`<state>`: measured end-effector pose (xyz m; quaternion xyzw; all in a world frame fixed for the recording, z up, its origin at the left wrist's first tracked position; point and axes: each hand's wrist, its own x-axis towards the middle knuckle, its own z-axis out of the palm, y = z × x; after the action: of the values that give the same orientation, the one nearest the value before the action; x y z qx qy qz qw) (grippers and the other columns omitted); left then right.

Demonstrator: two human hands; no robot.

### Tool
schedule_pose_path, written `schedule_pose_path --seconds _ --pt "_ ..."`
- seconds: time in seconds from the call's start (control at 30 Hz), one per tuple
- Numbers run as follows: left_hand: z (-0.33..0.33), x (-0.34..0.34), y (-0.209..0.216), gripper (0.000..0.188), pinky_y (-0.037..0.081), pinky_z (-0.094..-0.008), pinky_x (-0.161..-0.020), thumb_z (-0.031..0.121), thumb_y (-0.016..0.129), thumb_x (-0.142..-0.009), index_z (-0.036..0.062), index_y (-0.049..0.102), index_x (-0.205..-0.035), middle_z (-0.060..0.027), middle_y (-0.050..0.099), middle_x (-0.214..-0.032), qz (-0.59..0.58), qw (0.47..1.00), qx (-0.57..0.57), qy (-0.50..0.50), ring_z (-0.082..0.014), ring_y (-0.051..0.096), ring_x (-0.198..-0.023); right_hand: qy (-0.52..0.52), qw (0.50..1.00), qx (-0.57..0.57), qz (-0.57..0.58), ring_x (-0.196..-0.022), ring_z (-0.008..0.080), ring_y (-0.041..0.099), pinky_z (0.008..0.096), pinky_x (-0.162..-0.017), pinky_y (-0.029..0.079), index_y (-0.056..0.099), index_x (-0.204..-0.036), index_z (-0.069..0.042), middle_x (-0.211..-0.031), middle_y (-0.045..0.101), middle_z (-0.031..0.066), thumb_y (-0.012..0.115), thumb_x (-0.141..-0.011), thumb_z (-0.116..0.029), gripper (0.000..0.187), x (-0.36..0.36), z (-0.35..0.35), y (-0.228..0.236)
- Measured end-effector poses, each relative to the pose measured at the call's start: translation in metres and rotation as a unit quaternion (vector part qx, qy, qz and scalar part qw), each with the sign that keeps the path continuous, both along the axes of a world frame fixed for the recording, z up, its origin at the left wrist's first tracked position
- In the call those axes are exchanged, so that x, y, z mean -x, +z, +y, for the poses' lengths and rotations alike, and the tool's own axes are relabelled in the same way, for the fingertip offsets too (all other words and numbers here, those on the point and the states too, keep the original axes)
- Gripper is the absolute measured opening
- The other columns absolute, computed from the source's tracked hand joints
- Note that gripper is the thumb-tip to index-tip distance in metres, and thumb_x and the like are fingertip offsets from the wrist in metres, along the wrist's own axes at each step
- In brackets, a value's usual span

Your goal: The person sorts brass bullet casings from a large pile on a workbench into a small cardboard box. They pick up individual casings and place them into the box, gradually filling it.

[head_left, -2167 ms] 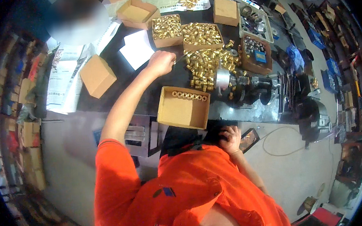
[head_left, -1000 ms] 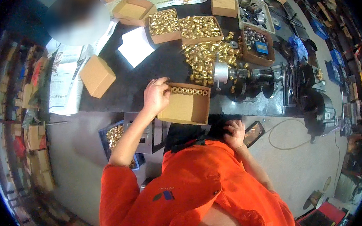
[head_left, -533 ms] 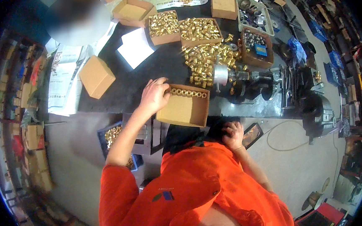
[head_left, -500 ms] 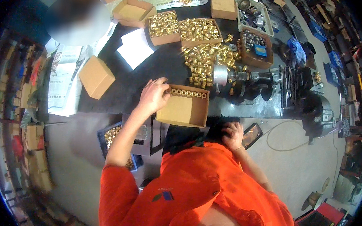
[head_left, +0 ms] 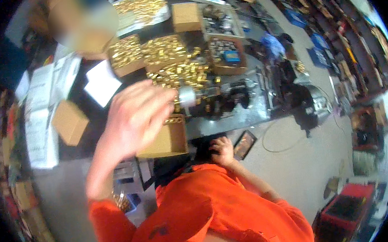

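- left hand [head_left: 139, 116]'s a blur over the box [head_left: 170, 139]'s left side, fingers slightly bent, can't tell if gripping
- box sits at the bench [head_left: 221, 124]'s front edge, surface showing to its right
- right hand [head_left: 223, 151]'s half-curled below that edge, grip unclear

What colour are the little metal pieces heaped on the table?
The metal pieces are shiny gold, as the head view shows.

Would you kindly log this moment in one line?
left hand: partly hiding open brown cardboard box; right hand: at lap; beyond: heaped golden metal pieces
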<state>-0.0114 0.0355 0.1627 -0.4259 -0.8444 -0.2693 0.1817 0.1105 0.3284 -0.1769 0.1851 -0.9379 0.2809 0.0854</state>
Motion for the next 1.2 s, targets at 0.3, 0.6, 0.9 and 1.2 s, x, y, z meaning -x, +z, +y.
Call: schedule_pose_path --seconds 0.3,0.6,0.9,1.2 --pt "0.037 -0.053 0.079 0.026 0.057 -0.0321 -0.085 0.019 0.068 -0.086 0.0054 0.062 -0.107 -0.0085 0.06 -0.114 0.112 0.928 -0.054 -0.351 -0.025 0.057 -0.109 -0.001 1.0 0.002 -0.019 -0.099 0.0252 0.052 0.0399 -0.085 0.041 0.069 -0.08 -0.015 -0.104 0.062 -0.001 0.068 -0.055 -0.021 0.026 0.0 -0.003 0.011" --pt "0.042 -0.053 0.076 0.028 0.059 -0.03 -0.082 0.019 0.069 -0.085 0.0035 0.063 -0.108 -0.008 0.063 -0.108 0.14 0.912 -0.062 -0.381 -0.0241 0.061 -0.102 0.0 1.0 -0.015 -0.006 -0.099 0.0261 0.052 0.0398 -0.083 0.041 0.069 -0.081 -0.015 -0.103 0.063 0.0005 0.067 -0.056 -0.022 0.026 0.003 -0.003 0.006" --pt "0.04 -0.056 0.07 0.027 0.059 -0.029 -0.078 0.02 0.068 -0.086 0.0041 0.063 -0.108 -0.0084 0.065 -0.107 0.134 0.912 -0.062 -0.382 -0.0248 0.064 -0.099 -0.007 1.0 -0.003 -0.016 -0.099 0.0262 0.052 0.041 -0.085 0.041 0.069 -0.082 -0.015 -0.105 0.063 -0.0002 0.069 -0.055 -0.021 0.027 0.0 -0.005 0.005" --pt "0.0 -0.063 0.094 0.027 0.059 -0.028 -0.075 0.021 0.067 -0.086 0.0048 0.064 -0.108 -0.0088 0.067 -0.106 -0.049 0.931 -0.006 -0.362 -0.0255 0.066 -0.096 -0.018 0.999 -0.017 -0.033 -0.099 0.0261 0.052 0.0421 -0.085 0.041 0.068 -0.082 -0.014 -0.106 0.063 0.0004 0.068 -0.056 -0.021 0.027 -0.002 0.002 0.008"
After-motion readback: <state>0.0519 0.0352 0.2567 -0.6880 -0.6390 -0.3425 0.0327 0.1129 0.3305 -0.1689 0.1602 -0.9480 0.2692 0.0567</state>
